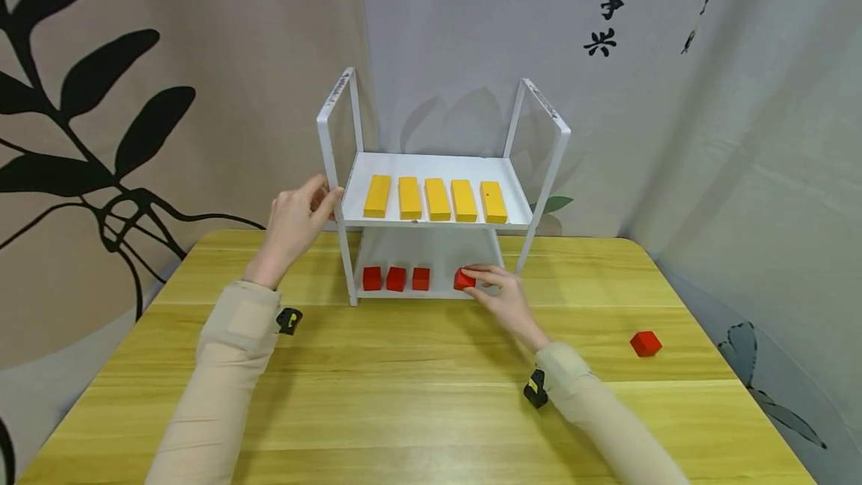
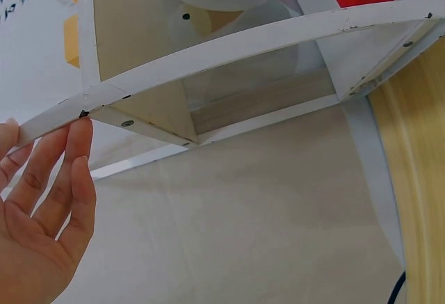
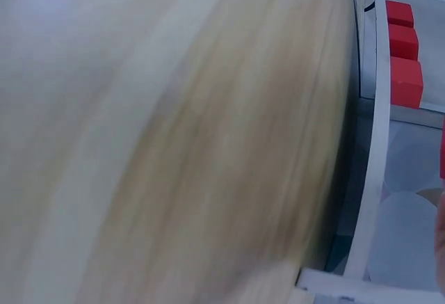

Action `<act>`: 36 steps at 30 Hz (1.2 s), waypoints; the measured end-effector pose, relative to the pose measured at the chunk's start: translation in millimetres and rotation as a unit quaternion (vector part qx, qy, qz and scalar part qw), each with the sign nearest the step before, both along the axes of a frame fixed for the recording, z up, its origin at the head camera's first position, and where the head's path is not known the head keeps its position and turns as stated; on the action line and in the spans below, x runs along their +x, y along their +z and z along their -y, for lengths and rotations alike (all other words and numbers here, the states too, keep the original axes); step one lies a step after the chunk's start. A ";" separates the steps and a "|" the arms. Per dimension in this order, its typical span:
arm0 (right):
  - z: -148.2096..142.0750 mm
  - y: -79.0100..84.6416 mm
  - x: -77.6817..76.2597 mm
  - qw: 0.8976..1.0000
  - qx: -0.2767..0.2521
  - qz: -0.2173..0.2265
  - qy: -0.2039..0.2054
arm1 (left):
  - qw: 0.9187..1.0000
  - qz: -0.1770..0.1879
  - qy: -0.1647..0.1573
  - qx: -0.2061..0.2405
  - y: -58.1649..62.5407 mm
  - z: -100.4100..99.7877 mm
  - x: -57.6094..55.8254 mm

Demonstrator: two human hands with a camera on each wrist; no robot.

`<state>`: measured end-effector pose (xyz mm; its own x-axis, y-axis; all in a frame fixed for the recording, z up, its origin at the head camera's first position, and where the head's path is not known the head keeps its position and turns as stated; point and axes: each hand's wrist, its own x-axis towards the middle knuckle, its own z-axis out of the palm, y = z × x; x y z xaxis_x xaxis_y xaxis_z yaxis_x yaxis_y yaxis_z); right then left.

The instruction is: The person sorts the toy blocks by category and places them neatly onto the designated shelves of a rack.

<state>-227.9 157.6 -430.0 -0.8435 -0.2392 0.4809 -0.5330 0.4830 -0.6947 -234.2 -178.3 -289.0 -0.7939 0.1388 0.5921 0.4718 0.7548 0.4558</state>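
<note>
A white two-tier shelf (image 1: 441,225) stands at the back of the table. My left hand (image 1: 296,227) pinches its left front post between thumb and fingers; the left wrist view shows the fingertips on the white frame (image 2: 208,57). With thumb and fingers my right hand (image 1: 501,298) pinches a red cube (image 1: 463,280) at the front of the lower tier, right of centre. To its left on that tier sit three more red cubes (image 1: 396,279) in a row. In the right wrist view only a sliver of the right hand (image 3: 440,241) shows at the edge.
Several yellow blocks (image 1: 438,199) lie in a row on the upper tier. Another red cube (image 1: 646,343) lies on the wooden table (image 1: 377,395) at the right. Behind the shelf hangs a pale curtain (image 1: 269,58) with black leaf and character prints.
</note>
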 end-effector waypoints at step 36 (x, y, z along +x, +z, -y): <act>43.5 -16.8 -25.6 0.986 -0.020 0.162 -0.024 | 1.000 -0.010 0.006 -0.005 -2.3 0.6 -2.9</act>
<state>-253.6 114.1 -446.8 -0.9646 -0.1810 0.1919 -0.2563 0.4713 -0.8439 -237.1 -179.0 -291.3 -0.7839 0.1357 0.6059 0.4718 0.7646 0.4392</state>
